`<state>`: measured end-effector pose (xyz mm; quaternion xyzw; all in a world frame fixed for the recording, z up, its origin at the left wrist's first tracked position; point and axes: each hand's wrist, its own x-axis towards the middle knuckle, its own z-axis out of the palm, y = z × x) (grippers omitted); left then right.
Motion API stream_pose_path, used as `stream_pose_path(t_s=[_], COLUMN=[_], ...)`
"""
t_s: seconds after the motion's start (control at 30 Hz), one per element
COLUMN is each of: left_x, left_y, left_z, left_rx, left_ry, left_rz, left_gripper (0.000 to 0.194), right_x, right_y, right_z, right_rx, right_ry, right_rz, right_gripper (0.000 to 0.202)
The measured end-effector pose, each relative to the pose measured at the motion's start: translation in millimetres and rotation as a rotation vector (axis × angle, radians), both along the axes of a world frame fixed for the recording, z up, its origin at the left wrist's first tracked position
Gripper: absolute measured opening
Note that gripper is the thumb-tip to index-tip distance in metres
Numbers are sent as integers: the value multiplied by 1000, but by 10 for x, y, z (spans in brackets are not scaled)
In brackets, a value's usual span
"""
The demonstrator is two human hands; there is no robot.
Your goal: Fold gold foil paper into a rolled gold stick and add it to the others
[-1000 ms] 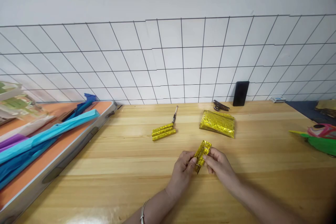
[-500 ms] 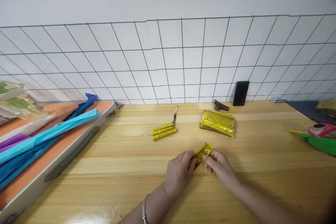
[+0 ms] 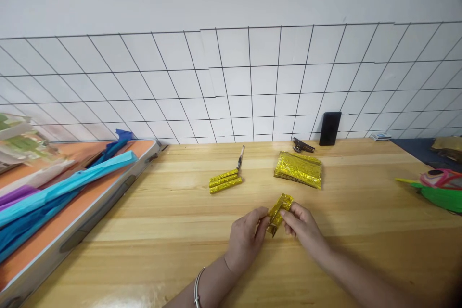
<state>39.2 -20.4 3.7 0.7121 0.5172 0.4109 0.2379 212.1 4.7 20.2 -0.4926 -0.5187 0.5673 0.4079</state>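
Three gold rolls point(image 3: 225, 182) on bench point(image 3: 173, 250), far left of the hands. Left hand point(image 3: 243, 239) pinches the folded foil's point(image 3: 276, 215) left edge; right hand point(image 3: 304, 229) pinches its right side, thumb on top. Best: light, even pinch, edges aligned, no crumpling. Gold stack point(image 3: 298, 169) far right.

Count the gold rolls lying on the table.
3, side by side near the pen: far roll, middle roll and near roll, all left of the gold stack. Others could be hidden beneath.
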Motion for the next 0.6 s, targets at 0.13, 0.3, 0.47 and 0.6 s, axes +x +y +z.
stream_pose_path(t_s=[0.13,0.3,0.47,0.6], left_x=[33,40,34,46], left_y=[-13,-9,-6,-20], left_z=[27,1,-9,16], left_rx=[-43,-70,-67,-64], left_ry=[-65,-75,-70,19], left_rz=[-43,-51,-58,-53], left_gripper=[12,12,14,16], right_x=[-10,-21,-16,-19], right_y=[4,9,16,13], right_z=[55,83,35,4], right_rx=[18,22,17,37], right_ry=[-3,-13,-51,-59], right_rz=[-36,-9,14,18], right_gripper=[32,34,34,32])
